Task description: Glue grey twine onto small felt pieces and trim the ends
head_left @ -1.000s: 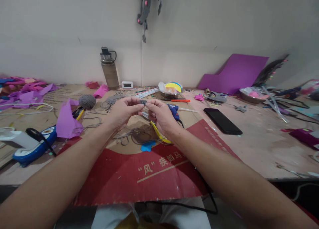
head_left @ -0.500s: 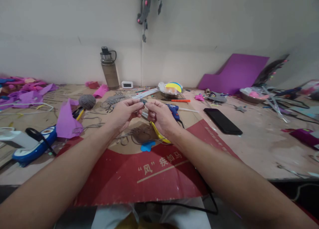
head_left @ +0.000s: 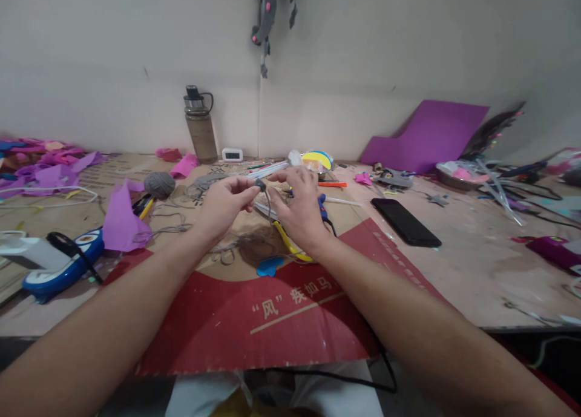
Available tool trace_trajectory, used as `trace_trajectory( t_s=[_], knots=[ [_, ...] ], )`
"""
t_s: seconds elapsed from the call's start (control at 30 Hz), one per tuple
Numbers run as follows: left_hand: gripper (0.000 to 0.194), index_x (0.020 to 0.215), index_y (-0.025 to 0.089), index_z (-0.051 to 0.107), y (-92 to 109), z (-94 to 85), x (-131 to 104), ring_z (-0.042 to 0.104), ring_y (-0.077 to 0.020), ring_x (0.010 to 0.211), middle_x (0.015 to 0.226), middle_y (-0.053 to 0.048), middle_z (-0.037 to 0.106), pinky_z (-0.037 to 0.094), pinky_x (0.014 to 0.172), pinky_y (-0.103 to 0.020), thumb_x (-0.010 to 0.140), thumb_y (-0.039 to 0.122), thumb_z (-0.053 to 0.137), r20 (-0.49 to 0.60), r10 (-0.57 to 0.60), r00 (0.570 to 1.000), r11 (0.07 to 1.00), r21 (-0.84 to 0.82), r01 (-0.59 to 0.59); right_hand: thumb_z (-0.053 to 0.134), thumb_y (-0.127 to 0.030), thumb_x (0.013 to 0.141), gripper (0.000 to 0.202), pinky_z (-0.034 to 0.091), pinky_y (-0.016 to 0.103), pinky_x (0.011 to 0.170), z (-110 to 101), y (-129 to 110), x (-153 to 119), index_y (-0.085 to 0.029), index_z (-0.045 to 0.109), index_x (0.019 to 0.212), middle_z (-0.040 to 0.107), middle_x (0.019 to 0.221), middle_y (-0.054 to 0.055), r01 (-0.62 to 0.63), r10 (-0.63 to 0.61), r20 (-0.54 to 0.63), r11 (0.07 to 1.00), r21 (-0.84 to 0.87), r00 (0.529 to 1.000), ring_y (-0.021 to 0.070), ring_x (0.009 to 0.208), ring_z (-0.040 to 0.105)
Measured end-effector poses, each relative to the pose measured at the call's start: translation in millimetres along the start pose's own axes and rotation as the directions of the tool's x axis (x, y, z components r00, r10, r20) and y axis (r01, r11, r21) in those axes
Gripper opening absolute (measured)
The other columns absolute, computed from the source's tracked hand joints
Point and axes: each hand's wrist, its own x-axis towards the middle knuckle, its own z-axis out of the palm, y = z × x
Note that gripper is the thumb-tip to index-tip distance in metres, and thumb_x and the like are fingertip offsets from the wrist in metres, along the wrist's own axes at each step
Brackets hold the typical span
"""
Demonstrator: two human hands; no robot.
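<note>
A person's left hand [head_left: 224, 204] pinches a small dark grey piece [head_left: 260, 184] above red-and-brown cardboard [head_left: 204, 320], a thin grey strand [head_left: 269, 206] hanging beneath it. The right hand [head_left: 299, 204] curves alongside, fingers loosely parted; whether they touch the strand is unclear. A steady left pinch would probably keep the piece from twisting.

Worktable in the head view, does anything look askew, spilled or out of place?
Yes: loose thin grey yarn lies in untidy loops on the red-and-brown cardboard sheet, rather than wound up like the round grey yarn ball further left. I see no clear spill.
</note>
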Motion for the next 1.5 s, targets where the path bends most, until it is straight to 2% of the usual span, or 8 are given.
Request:
trace_trajectory(
  t_s=[0.07, 0.17, 0.3, 0.6, 0.8, 1.2, 1.5],
  knots=[
    [0.018, 0.076, 0.015, 0.065, 3.3, 0.9, -1.8, 0.048, -0.0081, 0.052, 0.061, 0.001, 0.057, 0.038, 0.051, -0.023, 0.067, 0.029, 0.074, -0.016, 0.002, 1.000, 1.000, 0.029, -0.002, 0.057, -0.022, 0.085, 0.013, 0.034, 0.041, 0.087, -1.9, -2.3, -1.8, -0.025, 0.064, 0.095, 0.060, 0.098, 0.005, 0.081, -0.082, -0.003, 0.994, -0.069, 0.997, 0.0238, 0.099, 0.047],
    [0.016, 0.073, 0.016, 0.064, 9.2, 2.5, -5.0, 0.047, -0.0083, 0.049, 0.057, 0.002, 0.056, 0.037, 0.049, -0.023, 0.069, 0.028, 0.073, -0.041, -0.003, 0.999, 0.995, 0.097, 0.007, 0.056, -0.024, 0.087, 0.014, 0.033, 0.041, 0.086, -1.4, -3.3, -3.1, -0.026, 0.067, 0.094, 0.060, 0.098, 0.005, 0.126, -0.127, -0.002, 0.984, -0.127, 0.992, 0.0239, 0.098, 0.047],
    [0.015, 0.074, 0.016, 0.066, 13.6, 3.4, -7.3, 0.047, -0.0085, 0.049, 0.057, 0.001, 0.058, 0.036, 0.048, -0.022, 0.071, 0.029, 0.072, -0.026, 0.015, 1.000, 0.987, 0.159, -0.011, 0.056, -0.025, 0.087, 0.015, 0.032, 0.042, 0.086, -0.1, -1.8, -2.7, -0.026, 0.068, 0.094, 0.060, 0.098, 0.006, 0.129, -0.131, -0.006, 0.982, -0.140, 0.991, 0.0244, 0.098, 0.046],
    [0.014, 0.071, 0.017, 0.066, 14.7, 3.7, -8.3, 0.048, -0.0090, 0.050, 0.059, 0.001, 0.059, 0.037, 0.050, -0.024, 0.070, 0.030, 0.074, -0.048, 0.012, 0.999, 0.982, 0.188, -0.003, 0.056, -0.027, 0.089, 0.014, 0.032, 0.041, 0.082, -0.7, -1.8, -3.0, -0.027, 0.070, 0.090, 0.062, 0.093, 0.005, 0.131, -0.130, 0.012, 0.986, -0.107, 0.991, 0.0236, 0.094, 0.045],
    [0.015, 0.074, 0.017, 0.067, 14.2, 2.7, -7.2, 0.048, -0.0092, 0.051, 0.058, 0.001, 0.058, 0.037, 0.051, -0.023, 0.071, 0.030, 0.072, -0.015, 0.036, 0.999, 0.980, 0.196, -0.032, 0.055, -0.026, 0.089, 0.014, 0.032, 0.041, 0.085, -1.1, -1.6, -2.4, -0.025, 0.069, 0.090, 0.063, 0.093, 0.004, 0.147, -0.149, -0.016, 0.984, -0.105, 0.989, 0.0230, 0.094, 0.047],
    [0.015, 0.073, 0.016, 0.066, 10.8, -1.0, -5.9, 0.050, -0.0095, 0.054, 0.060, 0.001, 0.059, 0.039, 0.055, -0.023, 0.074, 0.031, 0.068, 0.024, 0.098, 0.995, 0.959, 0.264, -0.101, 0.054, -0.030, 0.091, 0.018, 0.032, 0.041, 0.083, 1.0, -1.4, -2.4, -0.025, 0.072, 0.090, 0.066, 0.093, 0.005, 0.141, -0.140, 0.019, 0.984, -0.108, 0.990, 0.0237, 0.094, 0.047],
    [0.010, 0.076, 0.015, 0.066, 11.7, 0.8, -6.3, 0.048, -0.0079, 0.050, 0.057, 0.001, 0.058, 0.035, 0.047, -0.020, 0.074, 0.025, 0.066, -0.022, 0.045, 0.999, 0.968, 0.247, -0.038, 0.053, -0.029, 0.091, 0.020, 0.035, 0.042, 0.086, -0.3, -0.6, -2.7, -0.025, 0.072, 0.092, 0.066, 0.093, 0.004, 0.162, -0.164, -0.016, 0.981, -0.107, 0.986, 0.0223, 0.094, 0.048]
  ],
)
